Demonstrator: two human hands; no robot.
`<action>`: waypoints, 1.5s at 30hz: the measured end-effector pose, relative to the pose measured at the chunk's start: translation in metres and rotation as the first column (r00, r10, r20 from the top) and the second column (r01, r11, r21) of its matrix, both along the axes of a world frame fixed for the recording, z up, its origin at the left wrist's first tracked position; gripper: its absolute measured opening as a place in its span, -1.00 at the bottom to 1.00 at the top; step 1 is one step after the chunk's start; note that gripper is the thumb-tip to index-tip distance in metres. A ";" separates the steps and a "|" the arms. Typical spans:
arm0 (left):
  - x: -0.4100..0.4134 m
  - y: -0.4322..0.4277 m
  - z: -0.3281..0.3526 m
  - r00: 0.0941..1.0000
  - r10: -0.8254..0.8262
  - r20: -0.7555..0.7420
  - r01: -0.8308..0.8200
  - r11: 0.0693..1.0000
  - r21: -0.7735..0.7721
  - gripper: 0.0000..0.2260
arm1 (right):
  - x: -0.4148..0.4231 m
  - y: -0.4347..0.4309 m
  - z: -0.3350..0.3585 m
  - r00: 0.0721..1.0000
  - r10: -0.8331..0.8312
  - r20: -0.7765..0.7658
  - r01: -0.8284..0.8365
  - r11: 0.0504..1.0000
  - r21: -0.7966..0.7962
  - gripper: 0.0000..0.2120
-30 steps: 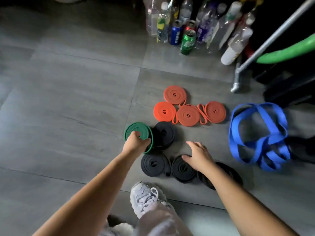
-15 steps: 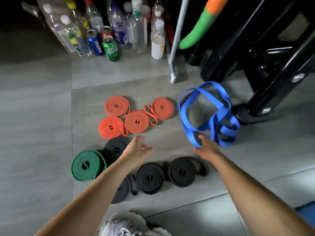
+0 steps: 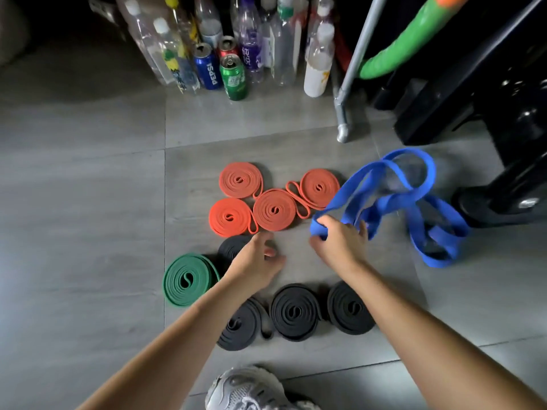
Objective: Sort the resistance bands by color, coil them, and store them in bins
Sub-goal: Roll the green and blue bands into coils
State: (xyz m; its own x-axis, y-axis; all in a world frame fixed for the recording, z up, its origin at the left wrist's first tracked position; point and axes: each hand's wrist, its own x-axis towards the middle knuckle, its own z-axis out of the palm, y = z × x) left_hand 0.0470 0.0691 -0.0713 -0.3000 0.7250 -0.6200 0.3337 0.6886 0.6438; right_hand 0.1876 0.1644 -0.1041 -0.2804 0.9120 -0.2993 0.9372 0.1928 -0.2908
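We found the right hand point(image 3: 340, 247) curled round one folded end of the blue resistance band point(image 3: 396, 200), holding that end up just beside the nearest orange coil. The rest of the band trailed in loose, uncoiled loops to the right, its far edge close against the black equipment base point(image 3: 503, 199). The left hand point(image 3: 254, 264) hovered with fingers relaxed and held nothing. It sat over the bare strip of tile between the four orange coils point(image 3: 275, 210) and the row of three black coils point(image 3: 296, 312), hiding part of a fourth black coil point(image 3: 232, 247). A green coil point(image 3: 186, 281) lay just beside that one, at the left edge of the group. Beyond it we noted open grey floor tiles point(image 3: 83, 232). A line of bottles and cans point(image 3: 233, 78) bounded the far side, with a metal pole foot point(image 3: 343, 134) to their right.
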 end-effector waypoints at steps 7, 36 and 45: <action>0.031 0.025 0.065 0.777 0.448 0.443 -0.497 0.868 -0.007 -0.84 | 0.010 -0.048 0.100 0.859 0.177 -0.480 -0.286 0.944 -0.164 -0.96; -0.005 -0.151 0.414 0.886 0.387 0.257 -0.451 0.586 0.673 -0.91 | -0.029 -0.058 0.407 0.599 0.228 -0.768 -0.176 0.973 0.151 -0.75; -0.048 -0.250 0.483 0.769 0.521 0.370 -0.552 0.250 0.795 -0.85 | -0.124 -0.164 0.555 0.228 0.512 -0.828 -0.305 0.846 0.438 -0.90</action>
